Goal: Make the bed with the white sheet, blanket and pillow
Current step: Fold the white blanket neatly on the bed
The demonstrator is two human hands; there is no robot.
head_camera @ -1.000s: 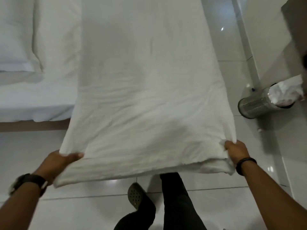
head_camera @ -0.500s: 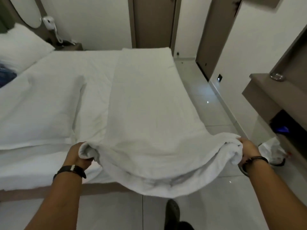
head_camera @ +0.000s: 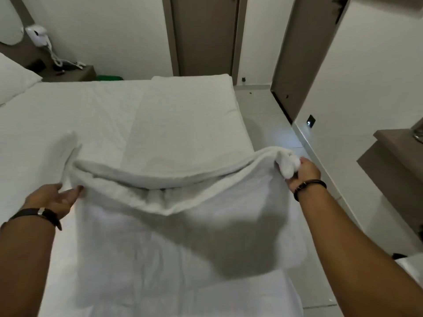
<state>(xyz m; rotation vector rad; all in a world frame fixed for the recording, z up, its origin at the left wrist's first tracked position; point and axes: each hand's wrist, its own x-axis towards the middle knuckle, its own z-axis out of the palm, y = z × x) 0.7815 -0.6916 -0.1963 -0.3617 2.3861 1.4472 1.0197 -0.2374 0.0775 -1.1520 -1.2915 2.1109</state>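
A white blanket point(head_camera: 183, 133) lies lengthwise on the right half of the bed, over the white sheet point(head_camera: 68, 115). Its near end is raised and folded back over itself, sagging in the middle. My right hand point(head_camera: 302, 172) grips the bunched right corner, held above the bed's right edge. My left hand point(head_camera: 52, 197) sits low over the sheet with its fingers stretched out, the fingertips touching the blanket's left edge. A white pillow point(head_camera: 11, 81) shows at the far left, partly cut off by the frame.
A brown nightstand point(head_camera: 71, 74) with cables stands beyond the bed, under a wall-mounted white handset point(head_camera: 36, 33). A brown door point(head_camera: 203, 35) is behind the bed's far end. Tiled floor point(head_camera: 270, 115) runs along the right side, with a brown shelf point(head_camera: 398, 143) further right.
The blanket's near end, which hung off the bed over the floor, has been lifted and carried forward over the mattress. My left hand has loosened from a grip to stretched fingers.
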